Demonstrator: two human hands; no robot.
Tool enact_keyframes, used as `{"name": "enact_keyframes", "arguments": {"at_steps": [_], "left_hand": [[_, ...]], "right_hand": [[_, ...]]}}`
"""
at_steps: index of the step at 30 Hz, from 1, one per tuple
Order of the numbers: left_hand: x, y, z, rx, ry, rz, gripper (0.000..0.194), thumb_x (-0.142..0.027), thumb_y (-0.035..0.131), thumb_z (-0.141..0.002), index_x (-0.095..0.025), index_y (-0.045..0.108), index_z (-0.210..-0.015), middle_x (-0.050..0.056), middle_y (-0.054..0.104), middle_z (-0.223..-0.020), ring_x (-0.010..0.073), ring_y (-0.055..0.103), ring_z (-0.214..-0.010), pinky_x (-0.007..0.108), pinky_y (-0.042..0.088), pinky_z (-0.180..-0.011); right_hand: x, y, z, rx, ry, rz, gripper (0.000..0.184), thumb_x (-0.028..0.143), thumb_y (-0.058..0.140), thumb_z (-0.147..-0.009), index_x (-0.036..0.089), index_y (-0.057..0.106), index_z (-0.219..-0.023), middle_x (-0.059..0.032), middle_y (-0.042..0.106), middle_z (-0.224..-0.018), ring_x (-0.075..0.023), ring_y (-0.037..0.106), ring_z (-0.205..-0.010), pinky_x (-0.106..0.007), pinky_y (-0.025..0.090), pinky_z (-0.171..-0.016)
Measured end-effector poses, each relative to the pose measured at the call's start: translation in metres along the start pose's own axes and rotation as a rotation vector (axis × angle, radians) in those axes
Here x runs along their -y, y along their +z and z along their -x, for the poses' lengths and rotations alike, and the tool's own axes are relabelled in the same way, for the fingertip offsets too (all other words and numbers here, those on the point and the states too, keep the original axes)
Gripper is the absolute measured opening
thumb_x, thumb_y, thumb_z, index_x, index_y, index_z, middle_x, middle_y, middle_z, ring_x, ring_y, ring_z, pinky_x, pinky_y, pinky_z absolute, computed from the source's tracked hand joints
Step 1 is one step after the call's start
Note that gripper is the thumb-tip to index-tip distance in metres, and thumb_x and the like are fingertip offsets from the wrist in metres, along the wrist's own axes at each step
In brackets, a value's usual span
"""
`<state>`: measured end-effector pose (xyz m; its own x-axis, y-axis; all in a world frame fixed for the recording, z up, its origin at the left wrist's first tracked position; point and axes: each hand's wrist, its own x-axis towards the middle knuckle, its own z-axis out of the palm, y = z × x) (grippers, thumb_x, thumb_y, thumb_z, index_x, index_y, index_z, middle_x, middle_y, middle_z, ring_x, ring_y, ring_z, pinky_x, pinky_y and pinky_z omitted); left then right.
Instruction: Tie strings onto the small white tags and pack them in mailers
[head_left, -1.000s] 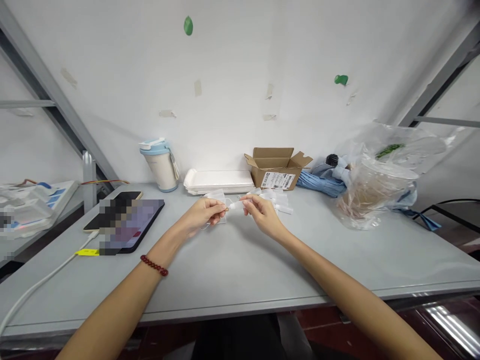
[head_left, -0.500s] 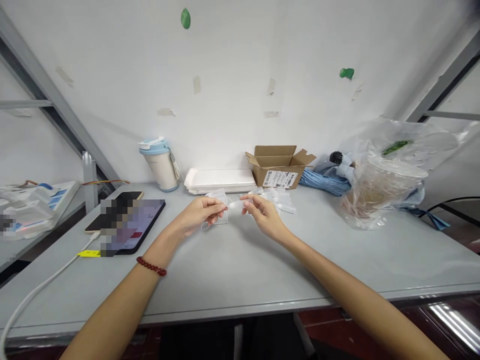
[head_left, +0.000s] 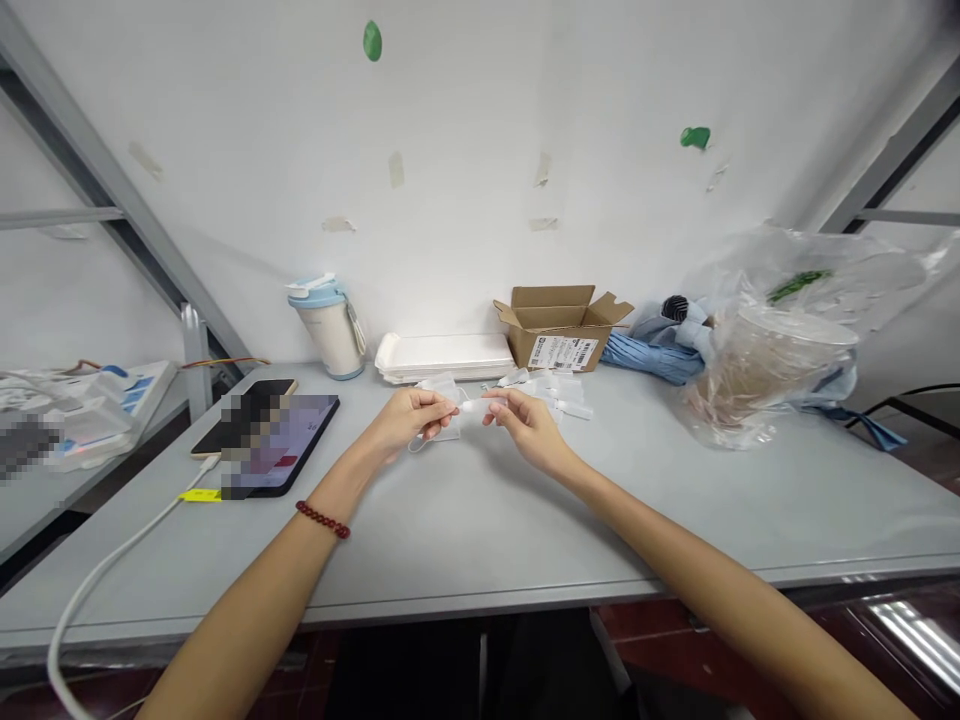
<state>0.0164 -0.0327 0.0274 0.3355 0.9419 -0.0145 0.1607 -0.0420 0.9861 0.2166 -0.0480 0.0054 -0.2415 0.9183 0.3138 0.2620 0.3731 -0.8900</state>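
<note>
Between my two hands is a small translucent white plastic bottle (head_left: pixel 475 405) with a narrow tip, lying roughly level just above the table. The fingers of my left hand (head_left: pixel 421 415) pinch its tip end; whether a cap sits there is too small to tell. My right hand (head_left: pixel 529 428) grips the other end with thumb and fingers. Behind my right hand, several similar small translucent bottles (head_left: pixel 576 410) lie loose on the table. A clear flat piece with a thin loop of string (head_left: pixel 417 443) shows beside my left fingers, partly hidden by them.
An opened cardboard box (head_left: pixel 564 350) and a stack of white trays (head_left: pixel 450 358) stand by the wall. On the left are a cup (head_left: pixel 330 335), a phone and a tablet (head_left: pixel 300 450) with a white cable. A plastic-bagged tub (head_left: pixel 787 350) and blue cloth (head_left: pixel 652 355) are at right.
The view has shifted slightly. Both hands keep their hold on the small bottle, with hardly any movement between them.
</note>
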Motion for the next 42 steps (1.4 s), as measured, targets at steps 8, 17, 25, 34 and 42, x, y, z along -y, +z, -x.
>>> {"name": "enact_keyframes", "arguments": {"at_steps": [8,17,25,34,42], "left_hand": [[0.007,-0.003,-0.003,0.021,0.027,-0.003,0.03,-0.042,0.07,-0.068,-0.012,0.066,-0.067,0.0,0.056,-0.059,0.0057,0.039,-0.045,0.023,0.031,-0.047],[0.0,-0.005,0.0,-0.003,0.07,0.001,0.031,-0.042,0.068,-0.072,-0.012,0.066,-0.068,0.001,0.058,-0.061,0.0064,0.044,-0.046,0.024,0.035,-0.048],[-0.011,-0.012,0.004,-0.013,0.052,-0.101,0.04,-0.048,0.062,-0.077,-0.011,0.066,-0.065,0.003,0.06,-0.062,0.0063,0.044,-0.045,0.022,0.036,-0.045],[-0.008,-0.024,0.003,0.102,-0.025,-0.143,0.028,-0.039,0.062,-0.079,-0.012,0.063,-0.068,-0.001,0.053,-0.053,0.0061,0.044,-0.045,0.019,0.034,-0.043],[-0.009,-0.04,0.003,0.095,-0.063,-0.261,0.031,-0.034,0.063,-0.079,-0.013,0.057,-0.057,-0.002,0.049,-0.05,0.0057,0.041,-0.048,0.018,0.033,-0.047]], "right_hand": [[-0.003,0.002,0.002,0.011,0.021,-0.033,0.03,0.039,0.048,-0.085,0.016,0.062,-0.099,-0.0038,0.066,-0.074,-0.0129,0.051,-0.064,-0.025,0.037,-0.056],[0.0,-0.002,-0.003,0.046,-0.02,-0.104,0.033,0.042,0.051,-0.084,0.016,0.062,-0.1,-0.0042,0.067,-0.077,-0.0139,0.055,-0.071,-0.028,0.042,-0.067],[0.0,-0.006,-0.004,0.006,-0.041,-0.086,0.034,0.043,0.054,-0.084,0.018,0.061,-0.105,-0.0048,0.068,-0.085,-0.0159,0.061,-0.079,-0.029,0.044,-0.07],[-0.007,0.002,-0.002,-0.022,-0.264,0.19,0.023,0.03,0.055,-0.085,0.021,0.064,-0.104,-0.0046,0.067,-0.099,-0.0139,0.057,-0.076,-0.028,0.046,-0.069],[-0.016,0.005,-0.003,0.018,-0.2,0.117,0.025,0.026,0.053,-0.084,0.018,0.061,-0.106,-0.0072,0.066,-0.097,-0.0171,0.063,-0.087,-0.032,0.049,-0.076]]}}
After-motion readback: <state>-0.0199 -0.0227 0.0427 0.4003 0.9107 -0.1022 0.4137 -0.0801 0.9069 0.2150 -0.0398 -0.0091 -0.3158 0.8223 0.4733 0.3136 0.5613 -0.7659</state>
